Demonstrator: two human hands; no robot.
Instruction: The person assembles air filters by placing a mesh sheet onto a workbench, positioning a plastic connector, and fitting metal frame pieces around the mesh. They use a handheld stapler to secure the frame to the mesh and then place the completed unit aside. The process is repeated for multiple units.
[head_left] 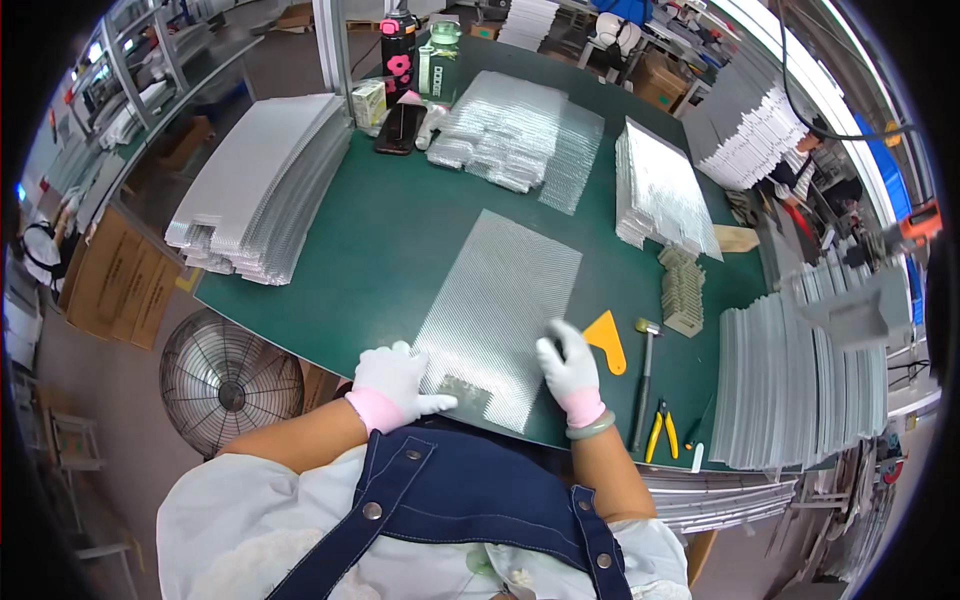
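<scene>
A thin, silvery, finely ribbed sheet lies flat on the green table, its near end by my apron. Close to that end a small greyish rectangular patch shows. My left hand, in a white glove with a pink cuff, rests at the sheet's near left corner, thumb stretched out over it. Gloved the same way, my right hand is at the right edge, fingers apart and slightly blurred. Just right of it lies a yellow-orange triangular scraper.
A hammer, yellow-handled pliers and a beige ribbed block lie to the right. Sheet stacks stand at left, far middle and right. A phone and bottles stand beyond; a fan is below left.
</scene>
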